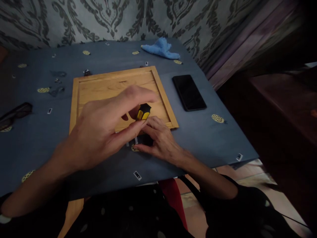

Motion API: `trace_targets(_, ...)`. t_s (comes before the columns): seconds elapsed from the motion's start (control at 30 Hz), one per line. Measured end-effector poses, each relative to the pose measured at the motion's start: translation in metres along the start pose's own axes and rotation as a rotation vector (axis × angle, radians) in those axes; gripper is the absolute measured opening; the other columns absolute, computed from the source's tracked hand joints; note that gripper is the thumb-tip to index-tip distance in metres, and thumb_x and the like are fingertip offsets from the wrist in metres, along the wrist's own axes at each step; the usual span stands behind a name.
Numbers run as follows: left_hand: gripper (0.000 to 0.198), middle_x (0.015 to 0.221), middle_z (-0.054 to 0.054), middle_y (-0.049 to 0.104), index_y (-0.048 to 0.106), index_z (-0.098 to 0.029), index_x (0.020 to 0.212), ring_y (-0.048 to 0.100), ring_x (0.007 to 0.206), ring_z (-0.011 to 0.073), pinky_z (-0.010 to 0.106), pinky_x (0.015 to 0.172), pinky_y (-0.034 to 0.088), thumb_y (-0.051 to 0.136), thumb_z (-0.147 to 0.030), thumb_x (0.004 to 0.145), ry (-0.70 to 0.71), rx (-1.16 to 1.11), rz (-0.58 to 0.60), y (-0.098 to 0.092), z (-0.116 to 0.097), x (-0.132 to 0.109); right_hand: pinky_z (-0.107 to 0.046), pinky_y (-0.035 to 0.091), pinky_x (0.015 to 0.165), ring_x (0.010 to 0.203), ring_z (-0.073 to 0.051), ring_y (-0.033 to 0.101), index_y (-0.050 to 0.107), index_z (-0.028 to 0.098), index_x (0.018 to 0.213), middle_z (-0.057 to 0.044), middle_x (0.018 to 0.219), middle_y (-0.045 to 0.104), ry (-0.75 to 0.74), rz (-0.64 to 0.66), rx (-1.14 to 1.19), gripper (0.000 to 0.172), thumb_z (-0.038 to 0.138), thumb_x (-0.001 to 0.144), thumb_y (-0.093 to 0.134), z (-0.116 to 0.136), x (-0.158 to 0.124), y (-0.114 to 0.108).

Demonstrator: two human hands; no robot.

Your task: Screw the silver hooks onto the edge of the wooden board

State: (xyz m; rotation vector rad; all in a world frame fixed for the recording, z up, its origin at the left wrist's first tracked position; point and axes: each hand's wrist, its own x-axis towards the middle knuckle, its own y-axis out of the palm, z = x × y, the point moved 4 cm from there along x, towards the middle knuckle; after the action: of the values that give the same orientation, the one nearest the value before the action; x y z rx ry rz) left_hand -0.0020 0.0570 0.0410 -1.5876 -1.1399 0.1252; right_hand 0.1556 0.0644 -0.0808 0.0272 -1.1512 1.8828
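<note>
Ideally, the faceted black-and-yellow handle [143,111], loosely ringed by the left hand [99,122], firm grip uncertain, is kept straight; the framed wooden panel [104,94] beneath is steadied by the right hand [163,137], its hold hidden.

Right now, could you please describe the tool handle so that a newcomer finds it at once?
On the blue table lies a wooden panel. Near its closest edge, between thumb and forefinger of the left hand, shows the handle. Yellow patches below a black end distinguish it from the black phone.
</note>
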Motion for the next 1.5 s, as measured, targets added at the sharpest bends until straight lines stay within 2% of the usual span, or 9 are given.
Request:
trace_targets(0.13, 0.027, 0.127, -0.007, 0.074, 0.061, -0.027, 0.125, 0.076, 0.099, 0.0137, 0.023, 0.092, 0.061, 0.058, -0.016, 0.101, 0.079, 0.058, 0.043, -0.002, -0.001, 0.002, -0.045, 0.048, 0.093, 0.106, -0.030, 0.060, 0.068, 0.017, 0.113, -0.012, 0.113, 0.069, 0.015, 0.036, 0.000, 0.043, 0.056, 0.095, 0.066, -0.002, 0.001, 0.001)
trace_targets(0.27, 0.024, 0.123, -0.006, 0.076, 0.063, -0.026, 0.124, 0.077, 0.095, 0.0141, 0.024, 0.085, 0.063, 0.060, -0.021, 0.101, 0.117, 0.047, 0.036, -0.002, 0.001, 0.005, -0.045, 0.048, 0.092, 0.105, -0.030, 0.060, 0.069, 0.017, 0.113, -0.011, 0.110, 0.069, 0.011, 0.035, -0.013, 0.043, 0.055, 0.093, 0.069, -0.002, 0.001, 0.000)
trace_targets(0.47, 0.018, 0.103, -0.001, 0.079, 0.068, -0.017, 0.116, 0.075, 0.087, 0.0092, 0.016, 0.077, 0.059, 0.067, -0.018, 0.098, 0.182, 0.036, -0.070, -0.001, -0.001, 0.005, -0.046, 0.048, 0.091, 0.104, -0.030, 0.060, 0.070, 0.016, 0.110, -0.011, 0.107, 0.069, -0.020, 0.020, -0.018, 0.042, 0.056, 0.095, 0.065, 0.000, 0.002, 0.000)
trace_targets(0.67, 0.018, 0.109, 0.000, 0.080, 0.071, -0.013, 0.115, 0.076, 0.097, 0.0096, 0.014, 0.087, 0.059, 0.068, -0.014, 0.096, 0.161, 0.062, -0.071, -0.002, -0.002, 0.006, -0.049, 0.049, 0.097, 0.111, -0.030, 0.062, 0.070, 0.018, 0.118, -0.011, 0.115, 0.071, 0.010, 0.058, -0.034, 0.049, 0.059, 0.093, 0.068, -0.001, 0.001, -0.001)
trace_targets(0.8, 0.018, 0.112, 0.000, 0.080, 0.070, -0.017, 0.116, 0.077, 0.098, 0.0120, 0.018, 0.086, 0.062, 0.067, -0.017, 0.098, 0.138, 0.058, -0.074, -0.002, -0.002, 0.006, -0.051, 0.050, 0.101, 0.117, -0.031, 0.062, 0.067, 0.019, 0.127, -0.012, 0.121, 0.071, 0.007, 0.051, 0.005, 0.054, 0.056, 0.090, 0.074, 0.001, 0.000, -0.006)
trace_targets(1.0, 0.019, 0.115, -0.003, 0.079, 0.069, -0.022, 0.117, 0.076, 0.102, 0.0122, 0.016, 0.091, 0.062, 0.066, -0.018, 0.098, 0.094, 0.102, -0.034, 0.000, -0.002, 0.005, -0.050, 0.054, 0.099, 0.114, -0.029, 0.063, 0.049, 0.019, 0.149, -0.011, 0.123, 0.070, 0.004, 0.018, 0.136, 0.068, 0.043, 0.091, 0.077, 0.003, -0.002, -0.009)
trace_targets(1.23, 0.019, 0.116, -0.004, 0.079, 0.070, -0.025, 0.118, 0.076, 0.101, 0.0140, 0.020, 0.090, 0.061, 0.062, -0.023, 0.101, 0.095, 0.080, -0.028, 0.000, -0.001, 0.005, -0.051, 0.054, 0.097, 0.112, -0.029, 0.063, 0.049, 0.019, 0.147, -0.011, 0.120, 0.070, 0.054, 0.082, 0.120, 0.064, 0.031, 0.091, 0.076, 0.002, 0.000, -0.006)
trace_targets(1.43, 0.022, 0.108, -0.006, 0.079, 0.072, -0.032, 0.117, 0.076, 0.084, 0.0139, 0.022, 0.076, 0.060, 0.057, -0.026, 0.103, 0.099, 0.069, -0.019, 0.000, -0.001, 0.006, -0.052, 0.055, 0.094, 0.106, -0.030, 0.063, 0.047, 0.020, 0.147, -0.009, 0.115, 0.070, 0.083, 0.056, 0.108, 0.067, 0.035, 0.088, 0.076, 0.001, 0.001, -0.004)
trace_targets(1.5, 0.021, 0.103, -0.005, 0.079, 0.071, -0.030, 0.117, 0.075, 0.082, 0.0133, 0.023, 0.074, 0.058, 0.058, -0.024, 0.102, 0.114, 0.070, -0.026, 0.000, -0.001, 0.006, -0.052, 0.055, 0.092, 0.104, -0.030, 0.063, 0.048, 0.020, 0.146, -0.009, 0.113, 0.070, 0.083, 0.052, 0.104, 0.066, 0.035, 0.087, 0.075, 0.001, 0.001, -0.003)
